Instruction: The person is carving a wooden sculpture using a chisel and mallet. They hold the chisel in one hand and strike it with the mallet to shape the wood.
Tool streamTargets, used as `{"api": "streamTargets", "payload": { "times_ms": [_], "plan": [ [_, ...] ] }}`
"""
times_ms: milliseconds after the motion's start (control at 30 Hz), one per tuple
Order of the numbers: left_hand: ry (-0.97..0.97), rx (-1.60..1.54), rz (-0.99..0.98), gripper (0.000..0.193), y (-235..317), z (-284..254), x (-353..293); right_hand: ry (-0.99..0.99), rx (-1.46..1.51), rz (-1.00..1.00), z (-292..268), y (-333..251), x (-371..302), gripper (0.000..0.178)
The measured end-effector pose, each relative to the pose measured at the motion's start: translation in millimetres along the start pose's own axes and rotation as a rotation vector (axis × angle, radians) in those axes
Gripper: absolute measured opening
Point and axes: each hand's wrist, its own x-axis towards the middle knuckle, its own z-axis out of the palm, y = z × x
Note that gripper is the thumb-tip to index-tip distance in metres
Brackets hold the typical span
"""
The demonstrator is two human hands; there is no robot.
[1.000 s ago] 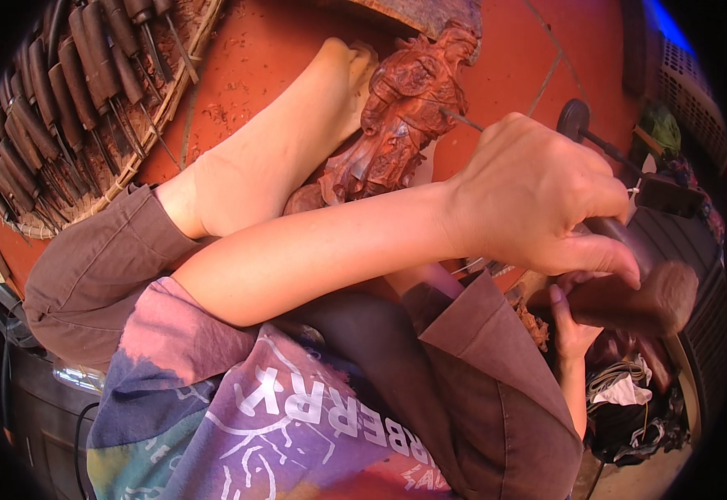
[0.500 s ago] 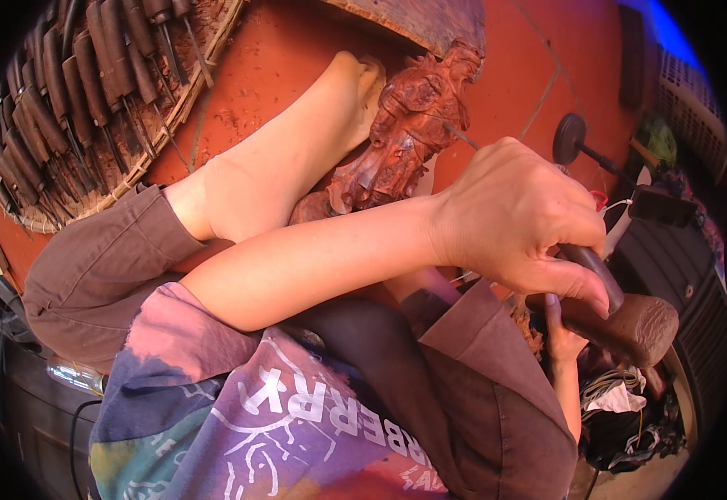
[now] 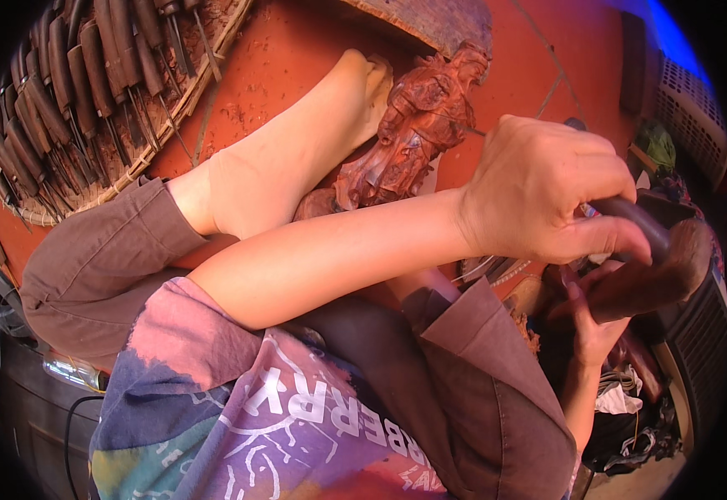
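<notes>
My left hand [image 3: 551,187] is closed around a carving chisel [image 3: 643,223]; its dark handle comes out past the thumb, and its thin metal shaft points at the carved figure. That figure [image 3: 418,133], of reddish-brown wood with folded robes, leans beside my bare foot [image 3: 297,137]. The shaft overlaps the figure's middle, but whether the tip touches it I cannot tell. Lower right, my right hand [image 3: 601,333] grips a brown wooden mallet [image 3: 651,292], whose head is close to the chisel handle's end. My left hand partly hides the mallet and the right fingers.
A round woven tray [image 3: 184,104] at the upper left holds several wooden-handled carving tools. Behind the figure lies a wooden block [image 3: 443,23] on the red tiled floor [image 3: 522,62]. A plastic crate [image 3: 693,117], cables and a white cloth [image 3: 618,398] are at the right.
My left hand has shifted right with the chisel. The mallet in my right hand has swung up and to the right. The figure has moved slightly right.
</notes>
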Motion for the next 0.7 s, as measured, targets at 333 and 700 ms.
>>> {"api": "streamTargets", "payload": {
  "times_ms": [333,700],
  "plan": [
    [-0.043,0.214,0.190,0.035,14,-15,-5,-0.022,-0.001,0.044,-12,26,-13,0.037],
    [-0.454,0.126,0.064,0.025,26,-17,-17,-0.017,0.137,0.147,-10,45,-22,0.049]
  ]
}}
